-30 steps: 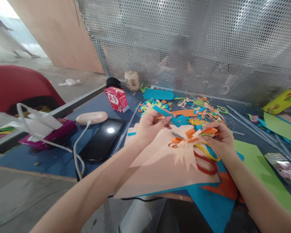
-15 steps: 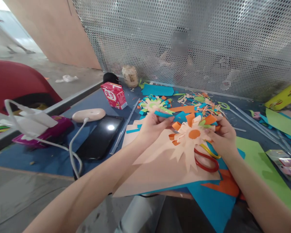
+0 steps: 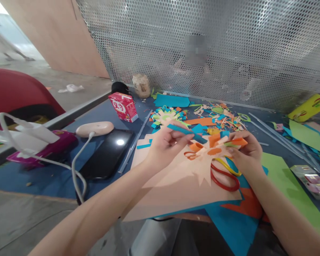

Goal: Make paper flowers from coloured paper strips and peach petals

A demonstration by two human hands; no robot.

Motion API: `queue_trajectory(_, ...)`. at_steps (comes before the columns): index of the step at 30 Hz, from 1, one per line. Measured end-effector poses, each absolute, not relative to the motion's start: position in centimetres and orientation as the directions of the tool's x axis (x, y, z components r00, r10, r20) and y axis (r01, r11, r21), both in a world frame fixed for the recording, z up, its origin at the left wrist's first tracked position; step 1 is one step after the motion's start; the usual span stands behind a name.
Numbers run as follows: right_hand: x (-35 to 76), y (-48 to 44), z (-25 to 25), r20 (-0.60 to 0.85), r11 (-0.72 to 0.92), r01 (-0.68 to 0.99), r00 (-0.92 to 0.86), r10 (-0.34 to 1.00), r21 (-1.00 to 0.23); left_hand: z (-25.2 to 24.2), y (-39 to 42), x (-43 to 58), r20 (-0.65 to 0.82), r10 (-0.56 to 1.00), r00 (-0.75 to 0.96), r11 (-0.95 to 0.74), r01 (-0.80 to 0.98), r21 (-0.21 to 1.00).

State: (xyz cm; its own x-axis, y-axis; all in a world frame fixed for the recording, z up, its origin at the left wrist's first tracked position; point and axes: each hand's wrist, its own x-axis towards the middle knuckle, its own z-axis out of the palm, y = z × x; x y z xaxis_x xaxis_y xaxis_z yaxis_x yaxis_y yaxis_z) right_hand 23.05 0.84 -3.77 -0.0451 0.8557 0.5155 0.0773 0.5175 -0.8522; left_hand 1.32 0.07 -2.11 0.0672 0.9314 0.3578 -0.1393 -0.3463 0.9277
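Observation:
My left hand [image 3: 166, 144] pinches a blue paper strip [image 3: 185, 132] between thumb and fingers. In my right hand [image 3: 245, 151] is a paper flower [image 3: 206, 156] with peach and orange loops, an orange round centre and peach ribbon tails; my fingers grip its right edge. The strip's right end comes close to the flower's upper petals; whether they touch I cannot tell. Below the flower lie scissors [image 3: 225, 179] with red and yellow handles, blades hidden, on a peach paper sheet [image 3: 160, 192]. Behind my left hand rests a second paper flower [image 3: 169, 115] in green, blue and orange.
A phone [image 3: 106, 153], a white charging device [image 3: 94, 129] with a cable and a red carton [image 3: 123, 107] stand left. Paper scraps [image 3: 224, 117] lie at the back. At right are clear sticks [image 3: 280, 138], green paper [image 3: 288, 185] and a yellow box [image 3: 309, 107]. A perforated metal panel [image 3: 160, 46] rises behind.
The flower has tilted, its face now turned more upward. My left hand has shifted slightly, the blue strip still in it and now sloping down to the right.

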Motion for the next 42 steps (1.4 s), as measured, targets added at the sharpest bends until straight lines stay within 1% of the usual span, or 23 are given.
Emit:
queue_trajectory(4,23.2,0.7,-3.6,0.591,0.595,-0.021,-0.147,0.793,-0.803,-2.3,-0.8,0.9,0.464,0.88,0.1,-0.459,-0.074,0.885)
queue_trajectory(6,23.2,0.8,-3.5,0.617,0.611,-0.094,-0.18,0.766,-0.786,-2.3,-1.0,0.8,0.538,0.831,0.142,-0.535,-0.056,0.843)
queue_trajectory(10,23.0,1.0,-3.1,0.687,0.65,-0.224,-0.241,0.685,-0.726,-2.0,-1.2,0.6,0.755,0.611,0.237,-0.755,-0.111,0.646)
queue_trajectory(12,23.1,1.1,-3.0,0.704,0.663,-0.236,-0.263,0.66,-0.71,-1.8,-1.3,0.5,0.797,0.54,0.271,-0.806,-0.105,0.582)
queue_trajectory(14,23.2,1.1,-3.0,0.705,0.667,-0.229,-0.273,0.655,-0.709,-1.7,-1.3,0.5,0.788,0.539,0.299,-0.807,-0.086,0.585)
queue_trajectory(19,23.4,1.2,-3.3,0.695,0.67,-0.192,-0.277,0.664,-0.717,-1.9,-1.3,0.4,0.74,0.595,0.312,-0.768,-0.048,0.638)
queue_trajectory(24,23.6,1.2,-3.6,0.681,0.674,-0.122,-0.228,0.696,-0.729,-1.9,-1.2,0.8,0.717,0.651,0.247,-0.727,-0.066,0.683)
queue_trajectory(27,23.7,1.2,-3.6,0.676,0.678,-0.066,-0.196,0.71,-0.732,-1.8,-1.2,0.9,0.614,0.754,0.232,-0.622,-0.047,0.782)
queue_trajectory(31,23.6,1.0,-3.6,0.652,0.66,-0.024,-0.181,0.736,-0.751,-1.9,-1.1,0.9,0.456,0.856,0.242,-0.447,-0.096,0.889)
queue_trajectory(35,23.3,0.8,-3.4,0.621,0.631,0.012,-0.163,0.766,-0.775,-1.9,-0.8,1.0,0.386,0.897,0.215,-0.371,-0.108,0.922)
queue_trajectory(39,23.0,0.8,-3.3,0.593,0.598,0.062,-0.087,0.801,-0.799,-1.7,-0.6,1.3,0.348,0.923,0.162,-0.335,-0.104,0.936)
queue_trajectory(42,22.8,0.7,-3.3,0.535,0.534,0.109,-0.023,0.844,-0.838,-1.6,-0.4,1.4,0.317,0.936,0.153,-0.299,-0.134,0.945)
